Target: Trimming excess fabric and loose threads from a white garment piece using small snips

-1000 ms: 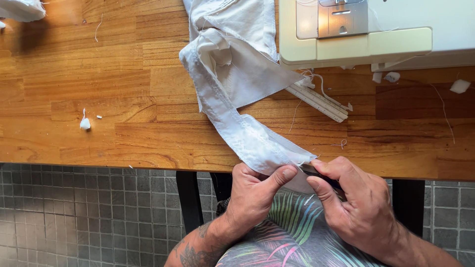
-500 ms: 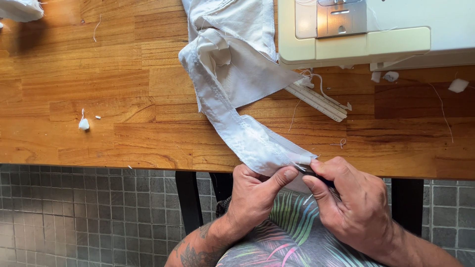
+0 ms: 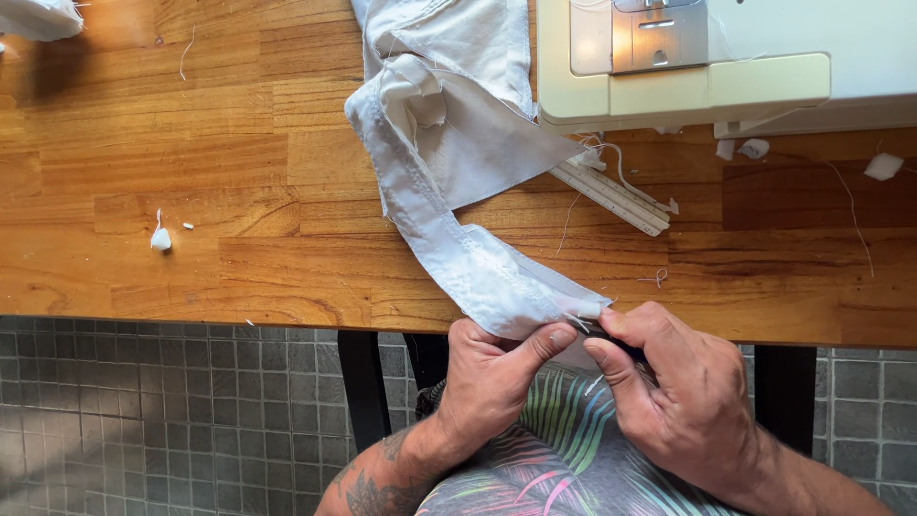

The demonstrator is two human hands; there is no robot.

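grey cloth strip (image 3: 478, 263) end pinched between both hands.

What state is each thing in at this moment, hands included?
Left hand: pinching the fabric's end.
Right hand: gripping a small dark tool at the fabric edge.
Grey fabric: crumpled, trailing off the table edge.
Sewing machine: idle, needle area bare.
Ruler: flat on the wooden table, partly under the fabric.
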